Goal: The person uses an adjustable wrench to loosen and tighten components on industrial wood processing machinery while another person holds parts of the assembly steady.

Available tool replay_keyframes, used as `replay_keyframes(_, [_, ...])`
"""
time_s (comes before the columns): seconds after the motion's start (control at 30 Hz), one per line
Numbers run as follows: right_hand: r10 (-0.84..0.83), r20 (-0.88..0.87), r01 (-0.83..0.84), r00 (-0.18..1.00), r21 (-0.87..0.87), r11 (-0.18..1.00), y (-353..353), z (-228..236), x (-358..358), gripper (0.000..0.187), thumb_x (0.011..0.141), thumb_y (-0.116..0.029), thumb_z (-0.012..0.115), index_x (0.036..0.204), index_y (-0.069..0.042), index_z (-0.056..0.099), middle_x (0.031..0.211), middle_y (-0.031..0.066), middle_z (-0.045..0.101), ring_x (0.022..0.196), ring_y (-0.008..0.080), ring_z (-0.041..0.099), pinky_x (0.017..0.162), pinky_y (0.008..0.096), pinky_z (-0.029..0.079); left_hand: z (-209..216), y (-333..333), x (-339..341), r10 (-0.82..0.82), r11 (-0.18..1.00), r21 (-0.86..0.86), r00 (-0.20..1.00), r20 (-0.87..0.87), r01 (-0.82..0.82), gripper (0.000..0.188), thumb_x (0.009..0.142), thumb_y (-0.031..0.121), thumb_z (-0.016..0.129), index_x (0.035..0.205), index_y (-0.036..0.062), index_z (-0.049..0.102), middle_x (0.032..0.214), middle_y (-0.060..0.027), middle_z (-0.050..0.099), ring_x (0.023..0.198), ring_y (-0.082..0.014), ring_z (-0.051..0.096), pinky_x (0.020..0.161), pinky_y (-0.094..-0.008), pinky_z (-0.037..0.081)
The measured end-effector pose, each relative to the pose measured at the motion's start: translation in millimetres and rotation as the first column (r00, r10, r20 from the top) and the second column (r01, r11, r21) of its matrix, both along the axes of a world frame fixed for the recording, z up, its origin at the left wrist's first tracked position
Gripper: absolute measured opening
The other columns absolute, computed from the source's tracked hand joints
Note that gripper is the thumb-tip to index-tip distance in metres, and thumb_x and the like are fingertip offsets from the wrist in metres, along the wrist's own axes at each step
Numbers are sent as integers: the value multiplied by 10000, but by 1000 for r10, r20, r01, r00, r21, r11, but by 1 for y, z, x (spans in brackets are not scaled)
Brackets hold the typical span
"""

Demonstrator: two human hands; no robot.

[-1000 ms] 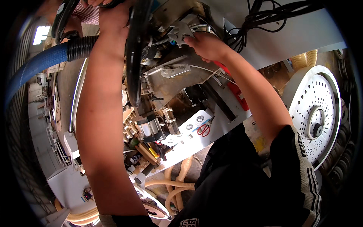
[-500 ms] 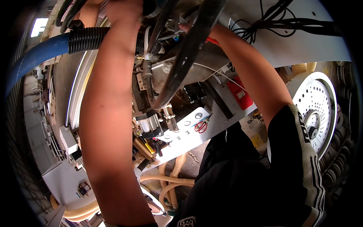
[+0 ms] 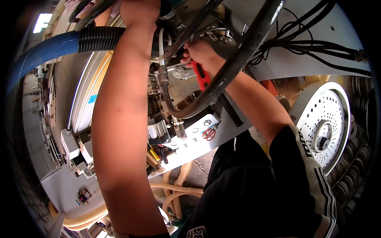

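Observation:
My right hand (image 3: 200, 53) is closed around a red-handled tool (image 3: 201, 76) with a dark inset; its working end is hidden, so the exact kind does not show. The fingertips are by a thin black hose among the machine's fittings. A thick black hose (image 3: 234, 67) loops in front of my right forearm. My left hand (image 3: 141, 11) reaches up to the top edge, beside a dark cylindrical part (image 3: 167, 12), with its fingers out of sight. Below that wrist, a ribbed black cuff (image 3: 101, 39) joins a blue hose (image 3: 47, 49).
Red-handled scissors (image 3: 209, 134) lie on the white panel (image 3: 190, 152) below, near a yellow-handled tool (image 3: 154, 154). Bundled black cables (image 3: 285, 43) hang at the right, above a white perforated wheel (image 3: 323, 123). Another person's striped sleeve (image 3: 116, 8) shows at top left. Beige hoses (image 3: 178, 190) run underneath.
My right hand has come out from behind the thick black hose, bringing the red-handled tool further into view. The view has shifted slightly; my left arm stays raised.

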State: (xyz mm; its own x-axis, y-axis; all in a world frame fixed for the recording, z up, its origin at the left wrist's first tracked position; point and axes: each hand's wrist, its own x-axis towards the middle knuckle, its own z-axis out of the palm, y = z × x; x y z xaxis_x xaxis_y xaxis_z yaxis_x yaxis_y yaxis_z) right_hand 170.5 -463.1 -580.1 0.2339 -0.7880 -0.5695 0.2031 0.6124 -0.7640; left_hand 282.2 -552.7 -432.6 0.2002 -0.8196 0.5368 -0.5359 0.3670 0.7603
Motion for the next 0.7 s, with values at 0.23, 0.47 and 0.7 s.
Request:
replay_keyframes(0.23, [-155,150,143,976,90,986,15,8,37,208,1033,-194,525,1180,-48,509,940,107,641,719,226,689,554,408,602,0,4,-5,-26,997,-63,994,105,33,409,818,153,764,1194,26,667,1121,-146,708,1046,-263,661,922,-358,510])
replay_keyframes(0.47, [260,-274,-278,926,-28,960,-5,11,-56,531,1002,-547,557,1003,-18,603,793,54,596,577,176,594,524,355,512,-2,-6,10,47,993,-118,845,532,19,316,929,249,654,1202,93,683,1172,-129,705,1105,-267,645,962,-374,492])
replay_keyframes(0.7, [411,-588,-574,696,-113,811,-70,22,-87,584,997,-589,521,893,-22,616,674,53,555,513,158,520,496,364,468,6,-5,-3,165,968,-247,828,537,-33,271,966,280,611,1177,127,686,1185,-117,692,1151,-256,620,966,-386,478])
